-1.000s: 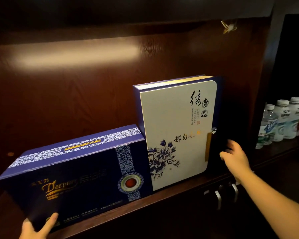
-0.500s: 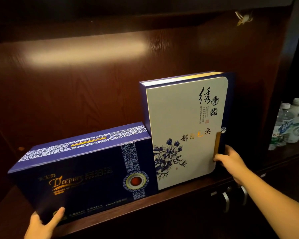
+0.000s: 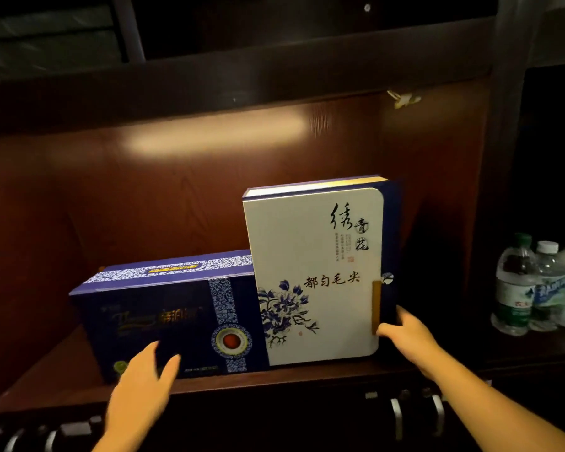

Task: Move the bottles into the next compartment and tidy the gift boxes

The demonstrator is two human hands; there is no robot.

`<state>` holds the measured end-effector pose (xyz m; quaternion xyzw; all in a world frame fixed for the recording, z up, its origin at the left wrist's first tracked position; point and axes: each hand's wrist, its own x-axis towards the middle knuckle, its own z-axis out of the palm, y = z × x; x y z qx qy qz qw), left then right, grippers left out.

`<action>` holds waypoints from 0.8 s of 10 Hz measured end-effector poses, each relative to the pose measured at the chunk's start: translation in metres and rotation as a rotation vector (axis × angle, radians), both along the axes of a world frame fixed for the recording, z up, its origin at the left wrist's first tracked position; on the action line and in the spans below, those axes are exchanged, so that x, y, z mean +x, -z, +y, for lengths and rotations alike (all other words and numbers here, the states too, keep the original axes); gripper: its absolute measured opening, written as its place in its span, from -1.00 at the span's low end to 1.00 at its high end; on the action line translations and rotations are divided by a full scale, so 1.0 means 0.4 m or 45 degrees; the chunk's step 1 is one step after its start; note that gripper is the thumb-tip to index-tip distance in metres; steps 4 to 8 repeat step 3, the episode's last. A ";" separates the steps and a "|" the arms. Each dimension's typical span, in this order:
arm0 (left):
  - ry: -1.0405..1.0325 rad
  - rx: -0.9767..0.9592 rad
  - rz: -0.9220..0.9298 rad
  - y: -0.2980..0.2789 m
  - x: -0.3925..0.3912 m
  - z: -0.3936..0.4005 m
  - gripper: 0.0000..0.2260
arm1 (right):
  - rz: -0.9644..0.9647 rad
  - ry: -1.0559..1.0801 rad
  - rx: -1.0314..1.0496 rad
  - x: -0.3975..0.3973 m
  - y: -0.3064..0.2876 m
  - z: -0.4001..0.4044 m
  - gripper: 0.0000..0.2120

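Two gift boxes stand side by side on the dark wooden shelf (image 3: 40,383). A long dark blue gift box (image 3: 163,308) lies on its long side at the left. The white gift box (image 3: 310,256) with a blue flower print stands upright to its right, touching it. My left hand (image 3: 141,383) is spread flat against the lower front of the blue box. My right hand (image 3: 408,334) grips the white box's lower right edge, thumb on the front. Several water bottles (image 3: 516,288) stand in the compartment to the right.
A dark upright panel (image 3: 490,223) separates the box compartment from the bottle compartment. Metal door handles (image 3: 397,415) sit below the shelf edge, and more handles (image 3: 17,442) show at the lower left. Another shelf board (image 3: 274,79) runs overhead.
Both boxes now sit farther back on the shelf. My left hand left the blue box's bottom left corner and lies on its front face. My right hand closed on the white box's edge.
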<state>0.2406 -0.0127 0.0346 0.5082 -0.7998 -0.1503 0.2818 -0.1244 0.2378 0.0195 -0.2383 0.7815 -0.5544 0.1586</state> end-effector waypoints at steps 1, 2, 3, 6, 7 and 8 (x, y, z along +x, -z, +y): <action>0.079 -0.332 -0.126 -0.090 -0.097 0.134 -0.62 | 0.068 -0.071 0.053 -0.009 -0.032 0.022 -0.45; 0.207 -0.552 -0.230 -0.170 -0.192 0.230 -0.72 | 0.162 -0.081 0.135 -0.008 -0.062 0.043 -0.46; 0.266 -0.658 -0.330 -0.216 -0.276 0.285 -0.72 | 0.274 -0.029 0.216 -0.009 -0.106 0.053 -0.38; 0.266 -0.658 -0.330 -0.216 -0.276 0.285 -0.72 | 0.274 -0.029 0.216 -0.009 -0.106 0.053 -0.38; 0.266 -0.658 -0.330 -0.216 -0.276 0.285 -0.72 | 0.274 -0.029 0.216 -0.009 -0.106 0.053 -0.38; 0.266 -0.658 -0.330 -0.216 -0.276 0.285 -0.72 | 0.274 -0.029 0.216 -0.009 -0.106 0.053 -0.38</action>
